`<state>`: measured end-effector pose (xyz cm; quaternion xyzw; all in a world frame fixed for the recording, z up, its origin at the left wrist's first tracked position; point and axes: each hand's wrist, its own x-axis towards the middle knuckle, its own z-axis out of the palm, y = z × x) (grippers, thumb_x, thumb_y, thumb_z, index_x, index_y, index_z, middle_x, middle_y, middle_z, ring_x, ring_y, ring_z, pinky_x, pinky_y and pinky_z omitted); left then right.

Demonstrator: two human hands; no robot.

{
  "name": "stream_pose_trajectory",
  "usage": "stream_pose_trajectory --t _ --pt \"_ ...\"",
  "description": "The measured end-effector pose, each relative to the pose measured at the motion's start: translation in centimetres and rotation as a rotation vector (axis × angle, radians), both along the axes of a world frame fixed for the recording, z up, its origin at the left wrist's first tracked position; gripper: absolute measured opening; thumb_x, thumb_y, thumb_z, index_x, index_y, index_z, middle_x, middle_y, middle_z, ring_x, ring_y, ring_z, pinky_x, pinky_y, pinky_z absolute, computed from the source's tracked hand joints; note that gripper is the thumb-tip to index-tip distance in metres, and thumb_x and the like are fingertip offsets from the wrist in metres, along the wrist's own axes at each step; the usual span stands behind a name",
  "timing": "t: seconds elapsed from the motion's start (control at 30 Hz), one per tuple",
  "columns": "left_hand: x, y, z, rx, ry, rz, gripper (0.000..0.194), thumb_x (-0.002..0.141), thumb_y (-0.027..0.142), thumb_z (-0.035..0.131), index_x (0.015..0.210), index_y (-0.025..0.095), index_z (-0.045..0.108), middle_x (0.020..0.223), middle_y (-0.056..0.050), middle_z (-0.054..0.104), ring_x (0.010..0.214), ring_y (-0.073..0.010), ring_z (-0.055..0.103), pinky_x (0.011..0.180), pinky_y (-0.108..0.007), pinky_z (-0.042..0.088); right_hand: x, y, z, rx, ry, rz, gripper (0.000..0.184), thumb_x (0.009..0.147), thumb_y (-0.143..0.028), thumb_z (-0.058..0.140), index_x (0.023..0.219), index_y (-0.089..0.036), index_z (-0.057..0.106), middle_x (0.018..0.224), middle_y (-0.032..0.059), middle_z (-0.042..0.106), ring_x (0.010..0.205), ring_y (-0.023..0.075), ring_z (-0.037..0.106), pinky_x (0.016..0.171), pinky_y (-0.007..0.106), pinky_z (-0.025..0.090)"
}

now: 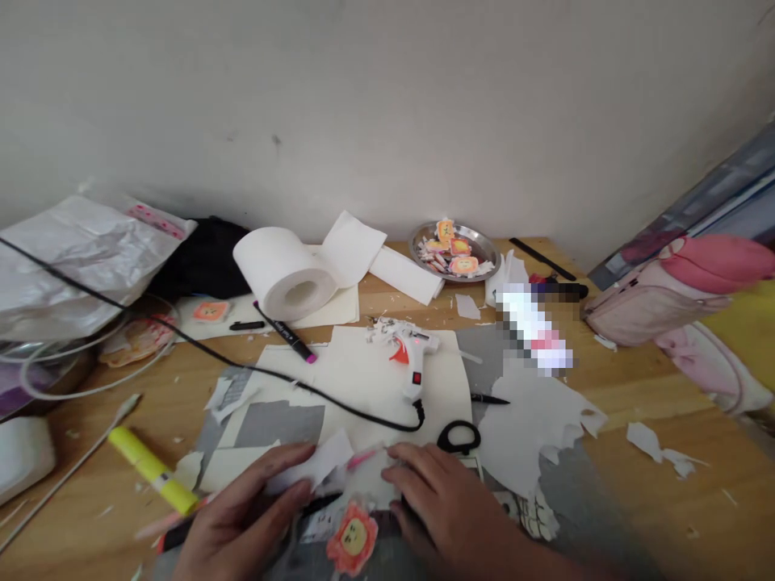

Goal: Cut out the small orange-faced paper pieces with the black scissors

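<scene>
Left hand (pixel 260 504) pinches white paper scrap (pixel 332 460); right hand's (pixel 441 500) hold unclear. Snagging black cable (pixel 236 365) beyond could drag white plastic glue gun (pixel 415 363).

plain grey-white wall (pixel 363 105) with small dark smudges (pixel 277 140), wood-grained counter (pixel 654 387), its far edge along the wall, soft muted light

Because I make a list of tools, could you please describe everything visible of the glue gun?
The glue gun is white and looks plastic, with an orange-red trigger and a red switch on its handle. It seems to lie on its side on a white sheet, front end toward the picture's left, handle toward the bottom. Pale stringy bits obscure its tip. A translucent stick appears to come out of the rear. A black cable runs from the handle's foot away to the left.
</scene>
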<state>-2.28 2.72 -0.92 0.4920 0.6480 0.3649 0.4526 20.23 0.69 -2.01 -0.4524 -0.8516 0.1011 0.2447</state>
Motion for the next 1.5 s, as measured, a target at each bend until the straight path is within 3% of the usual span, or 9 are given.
stream_pose_trajectory --t 0.2,0.53,0.7,0.9,1.03,1.2,1.37,1.43,1.5 --pt "1.1 -0.2 1.6 0.087 -0.077 -0.103 0.017 0.07 0.032 0.064 0.082 0.025 0.073 0.092 -0.002 0.072 0.093 -0.0205 0.064 0.085 -0.028 0.05 0.0 -0.3 0.3 -0.046 -0.125 0.043 0.023 0.083 -0.008 0.05 0.101 -0.01 0.064 0.104 0.0135 0.066 0.092 0.0237 0.06 0.08 0.037 0.052" --pt "1.2 -0.8 1.1 0.181 -0.132 -0.14 0.021 0.073 0.031 0.06 0.09 0.021 0.069 0.098 -0.003 0.069 0.098 -0.0184 0.06 0.09 -0.029 0.043 -0.4 -0.3 2.3 -0.089 -0.164 -0.039 0.017 0.086 -0.015 0.048 0.092 -0.011 0.063 0.093 0.0113 0.065 0.086 0.024 0.058 0.077 0.04 0.048" --pt "0.9 -0.9 1.1 0.172 -0.136 -0.155 0.023 0.074 0.03 0.06 0.093 0.02 0.068 0.102 -0.004 0.068 0.099 -0.0192 0.06 0.089 -0.029 0.043 2.6 0.9 4.5 -0.379 -0.264 -0.161 0.016 0.081 -0.027 0.054 0.086 -0.015 0.063 0.09 0.0102 0.065 0.087 0.0266 0.059 0.078 0.042 0.045" --pt "0.9 -0.9 1.2 0.176 -0.144 -0.174 0.024 0.075 0.028 0.058 0.096 0.019 0.066 0.105 -0.006 0.066 0.098 -0.0186 0.059 0.086 -0.029 0.044 6.0 1.3 5.1 -0.634 -0.256 -0.225 0.037 0.071 -0.037 0.063 0.103 -0.018 0.064 0.105 0.0122 0.063 0.094 0.0318 0.059 0.079 0.041 0.044" --pt "0.9 -0.9 1.5 0.192 -0.163 -0.178 0.024 0.074 0.027 0.059 0.095 0.018 0.066 0.106 -0.007 0.065 0.1 -0.0189 0.057 0.09 -0.03 0.041 5.3 1.2 5.4 -0.66 -0.306 -0.168 0.046 0.068 -0.035 0.065 0.109 -0.017 0.061 0.111 0.0126 0.06 0.098 0.0314 0.058 0.081 0.039 0.044" --pt "1.0 -0.9 1.4 0.203 -0.2 -0.191 0.023 0.071 0.025 0.06 0.092 0.019 0.067 0.105 -0.007 0.064 0.1 -0.0194 0.056 0.093 -0.031 0.039 5.3 1.2 5.7 -0.6 -0.344 -0.124 0.039 0.064 -0.025 0.063 0.102 -0.019 0.064 0.104 0.0098 0.063 0.092 0.0289 0.059 0.077 0.037 0.044" --pt "1.0 -0.8 0.8 0.195 -0.236 -0.188 0.023 0.069 0.024 0.062 0.091 0.02 0.067 0.1 -0.006 0.065 0.096 -0.0199 0.057 0.088 -0.031 0.041 6.9 1.1 6.6 -0.709 -0.209 -0.156 0.044 0.064 -0.028 0.066 0.107 -0.022 0.061 0.101 0.0076 0.063 0.088 0.025 0.058 0.075 0.034 0.044" --pt "1.0 -0.8 0.7 0.184 -0.257 -0.186 0.024 0.069 0.025 0.063 0.092 0.02 0.066 0.098 -0.005 0.065 0.094 -0.0195 0.057 0.085 -0.031 0.042 6.3 1.0 6.8 -0.858 -0.023 -0.058 0.04 0.069 -0.035 0.064 0.106 -0.02 0.058 0.094 0.0074 0.063 0.081 0.0212 0.057 0.07 0.032 0.045" --pt "0.9 -0.8 0.6 0.171 -0.287 -0.185 0.023 0.069 0.025 0.063 0.091 0.02 0.066 0.096 -0.004 0.065 0.091 -0.0187 0.057 0.083 -0.03 0.042 4.7 0.7 6.3 -1.121 0.283 0.159 0.038 0.074 -0.044 0.061 0.1 -0.017 0.056 0.088 0.008 0.064 0.075 0.0181 0.057 0.064 0.029 0.044"
